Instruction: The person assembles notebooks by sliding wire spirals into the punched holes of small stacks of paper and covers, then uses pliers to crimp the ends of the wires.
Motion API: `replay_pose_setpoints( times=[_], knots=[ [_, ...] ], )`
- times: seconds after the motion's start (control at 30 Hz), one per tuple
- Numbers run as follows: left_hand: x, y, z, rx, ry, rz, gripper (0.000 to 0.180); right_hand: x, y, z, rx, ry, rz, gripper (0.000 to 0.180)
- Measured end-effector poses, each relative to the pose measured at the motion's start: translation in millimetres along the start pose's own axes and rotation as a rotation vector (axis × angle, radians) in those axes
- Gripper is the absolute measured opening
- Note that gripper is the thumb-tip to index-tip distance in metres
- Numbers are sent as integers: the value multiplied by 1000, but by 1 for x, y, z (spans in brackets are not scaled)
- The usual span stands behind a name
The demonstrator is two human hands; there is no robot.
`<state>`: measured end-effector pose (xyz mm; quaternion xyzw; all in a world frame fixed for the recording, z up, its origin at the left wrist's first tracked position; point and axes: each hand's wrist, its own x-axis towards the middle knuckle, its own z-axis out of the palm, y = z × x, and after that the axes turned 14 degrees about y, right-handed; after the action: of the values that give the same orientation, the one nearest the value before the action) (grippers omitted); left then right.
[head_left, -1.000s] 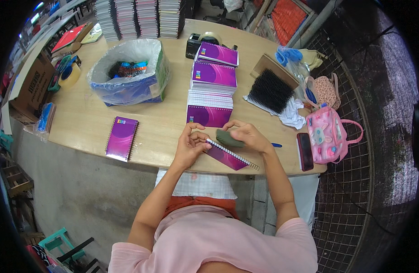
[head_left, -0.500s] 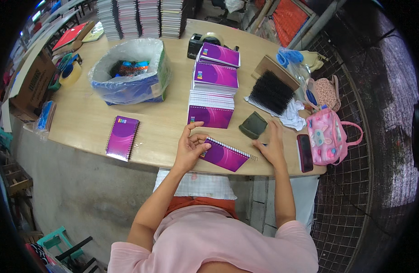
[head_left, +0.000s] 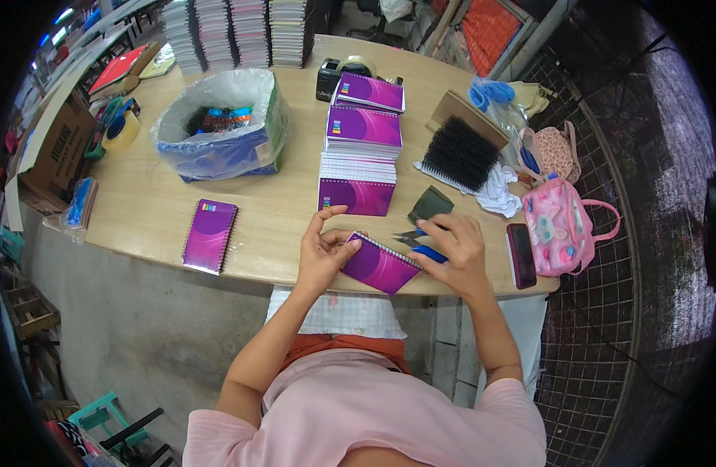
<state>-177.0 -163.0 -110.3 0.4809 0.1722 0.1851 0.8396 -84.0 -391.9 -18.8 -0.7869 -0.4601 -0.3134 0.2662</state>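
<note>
My left hand (head_left: 324, 253) holds the left edge of a purple spiral notebook (head_left: 379, 265) lying tilted at the table's near edge. My right hand (head_left: 451, 247) grips blue-handled pliers (head_left: 419, 243), their tips at the notebook's wire binding. Just beyond my right hand a dark green pouch (head_left: 430, 204) rests on the table. A row of stacked purple notebooks (head_left: 359, 152) runs away from me right behind the one I hold.
A lone purple notebook (head_left: 210, 235) lies to the left. A plastic-lined bin (head_left: 218, 132) sits further back, black binding combs (head_left: 461, 153) at right, and a dark phone (head_left: 521, 254) beside a pink bag (head_left: 556, 226). Tall notebook stacks (head_left: 233, 31) line the far edge. A cardboard box (head_left: 50, 148) is left.
My right hand set the green pouch down behind the notebook, then came back to the binding holding blue-handled pliers. My left hand stayed on the notebook.
</note>
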Motion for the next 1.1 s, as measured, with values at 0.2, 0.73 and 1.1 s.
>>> replay_pose_setpoints(
  times=[0.2,0.73,1.1],
  knots=[
    [-5,9,0,28,-17,-16,66,54,-18,16,-75,-112,-439,43],
    [-14,17,3,288,137,239,63,32,-21,33,237,-388,139,31],
    [-92,16,0,740,-277,1058,32,-32,-67,36,1157,-88,1215,27]
  ],
)
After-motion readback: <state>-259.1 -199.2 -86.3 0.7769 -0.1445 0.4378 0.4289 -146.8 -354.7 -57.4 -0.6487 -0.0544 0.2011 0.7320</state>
